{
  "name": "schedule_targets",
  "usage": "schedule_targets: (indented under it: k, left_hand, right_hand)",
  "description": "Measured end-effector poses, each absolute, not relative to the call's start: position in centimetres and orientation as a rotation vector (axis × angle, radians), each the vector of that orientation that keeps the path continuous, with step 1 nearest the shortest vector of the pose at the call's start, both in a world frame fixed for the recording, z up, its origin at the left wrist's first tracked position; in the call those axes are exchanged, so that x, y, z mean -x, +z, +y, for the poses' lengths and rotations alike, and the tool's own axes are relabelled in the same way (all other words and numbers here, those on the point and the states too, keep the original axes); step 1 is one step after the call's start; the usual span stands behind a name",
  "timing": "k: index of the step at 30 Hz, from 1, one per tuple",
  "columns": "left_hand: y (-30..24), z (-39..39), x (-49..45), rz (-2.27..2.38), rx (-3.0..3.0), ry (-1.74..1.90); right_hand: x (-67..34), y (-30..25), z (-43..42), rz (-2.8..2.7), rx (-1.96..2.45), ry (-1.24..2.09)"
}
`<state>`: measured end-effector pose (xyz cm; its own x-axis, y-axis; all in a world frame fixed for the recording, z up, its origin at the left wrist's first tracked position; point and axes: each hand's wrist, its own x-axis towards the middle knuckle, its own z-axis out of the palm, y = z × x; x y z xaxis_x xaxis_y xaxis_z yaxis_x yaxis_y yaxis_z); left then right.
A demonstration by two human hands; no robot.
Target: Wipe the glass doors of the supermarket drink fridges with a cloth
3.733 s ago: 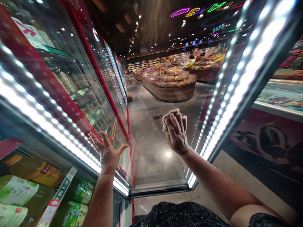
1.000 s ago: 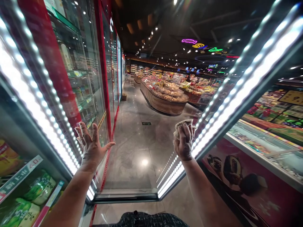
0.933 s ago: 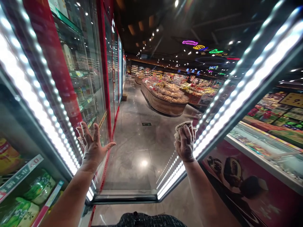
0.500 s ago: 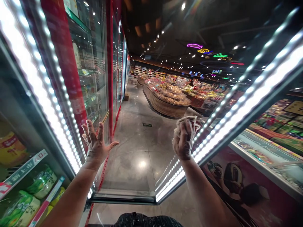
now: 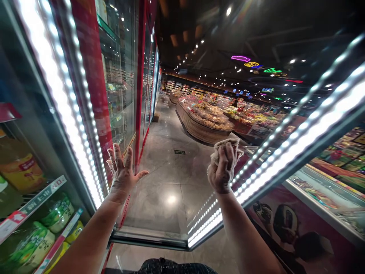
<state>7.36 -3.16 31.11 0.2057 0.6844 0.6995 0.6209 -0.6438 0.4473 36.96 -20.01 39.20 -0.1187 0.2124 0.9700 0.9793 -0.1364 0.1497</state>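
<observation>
Beige cloth, bunched presumably for grip, was clamped in the curled fingers of the right hand before the glass door; the left hand, fingers spread apart, perhaps gave balance.

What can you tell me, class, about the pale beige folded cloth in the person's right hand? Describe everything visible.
The pale beige, soft-looking cloth is bunched into a pad, with layered, ruffled edges showing at top and right. The person's right hand grips it, covering much of its near side. It is held up at the clear glass panel; contact with the glass cannot be confirmed.
</observation>
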Motion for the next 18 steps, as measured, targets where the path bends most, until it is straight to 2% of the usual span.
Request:
schedule_targets:
  k: [6, 13, 18]
  left_hand:
    - [31.5, -3.3, -7.2, 1.287, -2.388, 1.431]
    - [31.8, -3.3, -7.0, 1.275, -2.403, 1.413]
    - [32.1, -3.6, -6.8, 1.271, -2.399, 1.365]
  right_hand:
    - [-36.0, 35.3, -21.3, -1.723, 1.451, -1.239]
    - [-36.2, 39.4, -19.3, -1.339, 1.383, -1.321]
    - [-33.1, 38.1, -18.0, -1.536, 1.409, -1.238]
